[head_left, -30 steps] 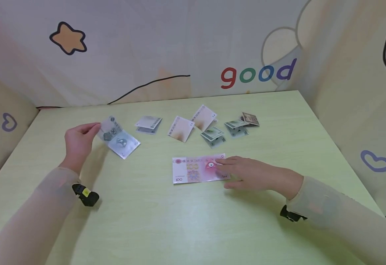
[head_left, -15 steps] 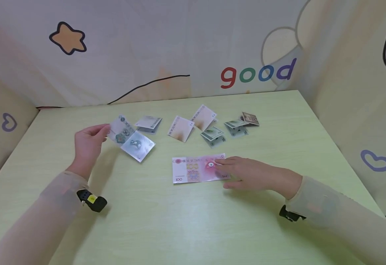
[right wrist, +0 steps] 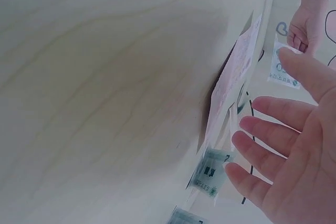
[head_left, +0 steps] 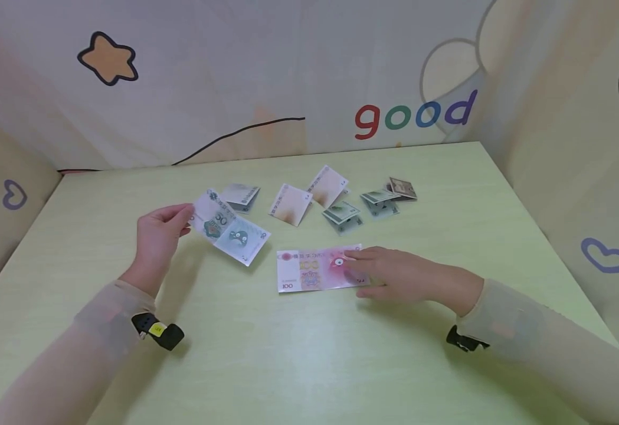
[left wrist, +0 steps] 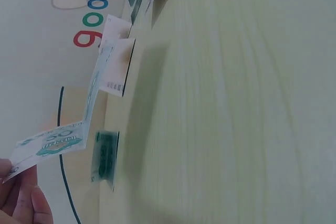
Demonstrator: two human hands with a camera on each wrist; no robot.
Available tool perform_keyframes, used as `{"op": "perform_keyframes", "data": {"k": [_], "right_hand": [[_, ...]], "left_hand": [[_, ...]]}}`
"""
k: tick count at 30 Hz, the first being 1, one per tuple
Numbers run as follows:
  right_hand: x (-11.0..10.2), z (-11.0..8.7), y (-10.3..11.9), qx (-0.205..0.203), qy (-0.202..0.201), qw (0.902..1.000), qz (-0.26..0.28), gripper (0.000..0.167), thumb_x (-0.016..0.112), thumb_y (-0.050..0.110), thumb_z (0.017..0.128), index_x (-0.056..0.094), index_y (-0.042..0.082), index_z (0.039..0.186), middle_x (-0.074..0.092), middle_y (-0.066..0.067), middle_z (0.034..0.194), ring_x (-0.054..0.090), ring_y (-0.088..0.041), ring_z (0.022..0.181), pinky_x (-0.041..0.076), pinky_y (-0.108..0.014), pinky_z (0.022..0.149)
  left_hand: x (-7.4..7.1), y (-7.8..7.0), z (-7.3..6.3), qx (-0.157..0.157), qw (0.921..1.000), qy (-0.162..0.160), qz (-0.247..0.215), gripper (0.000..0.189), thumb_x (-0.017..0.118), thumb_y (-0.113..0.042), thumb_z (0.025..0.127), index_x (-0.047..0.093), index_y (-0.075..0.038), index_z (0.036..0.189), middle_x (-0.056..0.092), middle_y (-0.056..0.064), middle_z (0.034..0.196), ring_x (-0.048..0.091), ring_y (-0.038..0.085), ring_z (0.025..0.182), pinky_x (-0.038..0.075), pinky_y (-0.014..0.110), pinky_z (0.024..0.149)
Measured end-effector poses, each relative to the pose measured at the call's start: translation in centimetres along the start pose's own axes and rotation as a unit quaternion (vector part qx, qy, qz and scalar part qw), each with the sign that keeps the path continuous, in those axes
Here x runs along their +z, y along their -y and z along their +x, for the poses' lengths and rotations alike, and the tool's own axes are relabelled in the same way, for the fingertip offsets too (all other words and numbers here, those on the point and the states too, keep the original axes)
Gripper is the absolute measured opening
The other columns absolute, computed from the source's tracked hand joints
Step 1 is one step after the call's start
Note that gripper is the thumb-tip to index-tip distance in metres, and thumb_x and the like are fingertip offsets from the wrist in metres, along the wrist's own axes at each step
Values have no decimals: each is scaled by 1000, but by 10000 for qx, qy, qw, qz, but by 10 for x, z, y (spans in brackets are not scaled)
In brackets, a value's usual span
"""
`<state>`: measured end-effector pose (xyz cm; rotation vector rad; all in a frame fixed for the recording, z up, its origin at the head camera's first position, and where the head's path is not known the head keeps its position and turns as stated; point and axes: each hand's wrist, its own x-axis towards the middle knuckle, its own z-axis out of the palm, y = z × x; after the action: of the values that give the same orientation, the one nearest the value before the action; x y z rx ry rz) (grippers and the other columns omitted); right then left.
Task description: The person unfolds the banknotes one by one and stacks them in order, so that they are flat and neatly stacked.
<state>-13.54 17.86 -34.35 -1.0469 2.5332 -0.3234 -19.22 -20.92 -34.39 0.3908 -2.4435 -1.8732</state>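
In the head view my left hand (head_left: 157, 245) pinches one end of a blue-green 50 play banknote (head_left: 239, 233), held over the table's left half. A fold across its middle shows clearly in the left wrist view, where the note (left wrist: 58, 141) bends upward beyond the fingers. To the right, a pink 100 play banknote (head_left: 301, 274) lies spread out on the tabletop. Over its right end is my right hand (head_left: 407, 276), palm down with fingers extended, covering part of the print. The right wrist view shows those fingers (right wrist: 273, 135) straight and spread, holding nothing.
Along the back of the table (head_left: 288, 366) sit several folded notes: a grey-green one (head_left: 242, 195) behind the held note, two pale ones (head_left: 290, 204) mid-table, two green ones (head_left: 343, 216), and a brown one (head_left: 403, 188) far right. A printed cloth (head_left: 208, 77) hangs behind.
My left hand has carried the 50 banknote rightward and slightly toward me, closer to the 100 banknote, and it lies flatter in view. My right hand has stayed nearly still.
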Motion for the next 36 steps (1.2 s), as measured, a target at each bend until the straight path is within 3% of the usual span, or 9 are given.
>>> {"op": "perform_keyframes", "data": {"k": [11, 23, 29, 36], "right_hand": [[-2, 2, 3, 83, -166, 9998, -8, 58, 58, 33, 92, 42, 6, 140, 35, -11, 146, 31, -32, 133, 30, -48, 105], [-1, 6, 5, 508, -503, 9974, 59, 54, 62, 29, 90, 47, 9, 138, 40, -11, 143, 36, -32, 130, 36, -48, 100], [-2, 10, 9, 819, -771, 9934, 211, 54, 60, 29, 91, 47, 5, 136, 43, -12, 141, 37, -31, 130, 34, -48, 102], [-2, 15, 12, 961, -1133, 9882, 377, 65, 63, 35, 89, 40, 2, 140, 40, -14, 143, 34, -32, 131, 33, -48, 103]], "left_hand": [[17, -4, -15, -202, 9984, 312, -429, 43, 63, -27, 89, 60, 3, 120, 62, -4, 97, 61, 6, 79, 50, 15, 72], [38, -6, -26, -630, 9944, 536, -651, 40, 61, -27, 91, 60, -3, 123, 59, 4, 111, 61, 11, 84, 50, 18, 76], [46, -5, -32, -614, 9922, 753, -777, 39, 60, -23, 92, 57, -3, 125, 58, 8, 117, 61, 11, 84, 50, 20, 77], [54, -5, -42, -601, 9902, 989, -777, 39, 58, -21, 93, 55, -7, 129, 56, 10, 125, 62, 14, 92, 50, 22, 80]]}}
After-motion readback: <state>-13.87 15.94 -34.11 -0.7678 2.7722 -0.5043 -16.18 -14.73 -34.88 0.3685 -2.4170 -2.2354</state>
